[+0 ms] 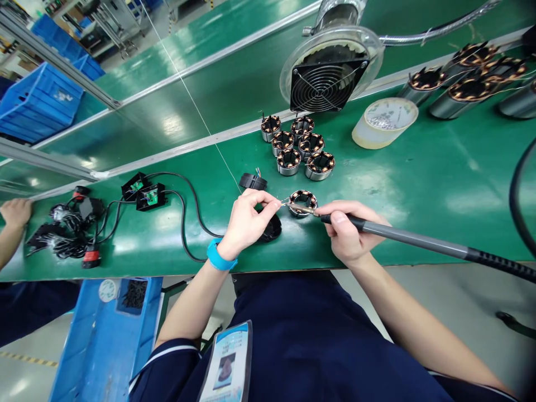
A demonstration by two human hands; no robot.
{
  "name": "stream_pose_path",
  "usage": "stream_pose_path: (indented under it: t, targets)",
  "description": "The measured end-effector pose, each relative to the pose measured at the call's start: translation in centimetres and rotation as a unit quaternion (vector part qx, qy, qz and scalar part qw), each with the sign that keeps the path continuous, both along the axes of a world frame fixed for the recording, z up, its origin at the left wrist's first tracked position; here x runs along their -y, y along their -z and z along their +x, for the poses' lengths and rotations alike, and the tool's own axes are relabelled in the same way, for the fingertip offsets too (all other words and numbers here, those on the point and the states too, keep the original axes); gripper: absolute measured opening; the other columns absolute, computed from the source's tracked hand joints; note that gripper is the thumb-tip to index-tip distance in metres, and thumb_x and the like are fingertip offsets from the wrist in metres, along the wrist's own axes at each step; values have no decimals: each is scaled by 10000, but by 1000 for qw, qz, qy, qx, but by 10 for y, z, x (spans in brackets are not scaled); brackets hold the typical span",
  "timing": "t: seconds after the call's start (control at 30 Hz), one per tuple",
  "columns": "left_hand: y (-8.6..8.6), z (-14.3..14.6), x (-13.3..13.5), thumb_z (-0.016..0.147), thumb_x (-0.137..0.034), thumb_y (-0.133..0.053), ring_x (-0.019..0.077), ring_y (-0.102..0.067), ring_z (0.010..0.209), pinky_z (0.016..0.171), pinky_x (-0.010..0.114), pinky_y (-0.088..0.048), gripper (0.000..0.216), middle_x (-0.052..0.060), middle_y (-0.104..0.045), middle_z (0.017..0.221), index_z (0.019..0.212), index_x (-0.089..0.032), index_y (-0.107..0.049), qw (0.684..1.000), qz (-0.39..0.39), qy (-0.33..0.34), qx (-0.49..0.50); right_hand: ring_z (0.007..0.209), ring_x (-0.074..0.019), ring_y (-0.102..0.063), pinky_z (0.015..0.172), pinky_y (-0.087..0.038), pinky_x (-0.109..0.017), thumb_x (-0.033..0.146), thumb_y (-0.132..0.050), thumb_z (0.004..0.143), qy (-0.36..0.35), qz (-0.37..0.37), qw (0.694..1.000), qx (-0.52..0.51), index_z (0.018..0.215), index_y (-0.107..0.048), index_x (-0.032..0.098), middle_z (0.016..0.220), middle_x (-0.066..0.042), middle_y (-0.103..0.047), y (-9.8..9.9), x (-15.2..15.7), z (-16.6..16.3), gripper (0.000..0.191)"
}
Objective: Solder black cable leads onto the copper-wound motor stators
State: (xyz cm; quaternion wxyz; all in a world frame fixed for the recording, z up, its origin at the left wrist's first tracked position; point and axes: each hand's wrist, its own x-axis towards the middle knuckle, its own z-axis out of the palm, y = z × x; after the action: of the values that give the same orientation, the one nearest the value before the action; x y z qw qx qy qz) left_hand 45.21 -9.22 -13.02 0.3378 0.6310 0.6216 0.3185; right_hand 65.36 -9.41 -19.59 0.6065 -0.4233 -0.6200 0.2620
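two hands, both yours, meet around one small coil ring, which sits on the green counter near the middle of the frame. your left hand pinches thin wires between thumb and forefinger, just left of the ring. your right hand is wrapped pen-fashion around a soldering iron, its metal tip reaching over the ring toward those wires; whether tip and wire touch is too small to tell.

the likeliest trouble is a burn: your bare left fingertips lie close to the tip, so if it is hot, a slip could bring it onto skin. nothing visible clamps the ring, so a sideways push might slide it over the smooth counter and tug the wires out of line. the ribbed cord, leaving at the right edge, could drag on the iron and spoil your aim.

the ring is a short metal hoop with copper-coloured windings; six similar rings stand above it in the frame, their sides shiny. by your left hand are a ridged black cap with coloured leads poking up, and a glossy black round piece, partly hidden. toward the upper right, a cloudy, round-walled plastic tub stands on the counter.
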Motion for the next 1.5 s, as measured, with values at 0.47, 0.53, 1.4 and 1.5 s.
stream_pose_path:
  t: [0.47, 0.53, 1.4, 1.5]
  targets:
    - [0, -2, -1, 901, -295, -680, 201, -623, 895, 848, 339, -485, 152, 19, -720, 834, 789, -206, -730, 1000, 0, 1, -9, 533, -199, -642, 532, -557, -349, 363, -573, 971, -40, 14, 999, 3, 893, -753, 275, 629, -10, -663, -3, -4, -2, 215]
    - [0, -1, -1, 899, -292, -682, 201, -622, 895, 839, 337, -483, 148, 19, -721, 832, 789, -206, -730, 1000, 1, 2, -8, 520, -197, -626, 508, -536, -345, 377, -565, 975, -39, 0, 999, 6, 897, -752, 274, 623, -19, -652, -2, -4, -2, 227]
    - [-2, -1, -3, 892, -289, -678, 204, -624, 896, 811, 329, -480, 164, 25, -737, 834, 762, -199, -716, 1000, -4, 5, -15, 399, -127, -523, 408, -448, -277, 325, -592, 984, -1, -15, 997, -79, 996, -743, 230, 562, 37, -593, -11, -4, -8, 179]
    - [-3, 0, -3, 894, -280, -679, 203, -624, 901, 820, 330, -475, 165, 24, -741, 837, 756, -196, -712, 1000, -1, 7, -12, 482, -129, -608, 531, -561, -304, 268, -612, 986, 4, 14, 999, -33, 1136, -723, 255, 758, 5, -713, -13, -7, -11, 188]
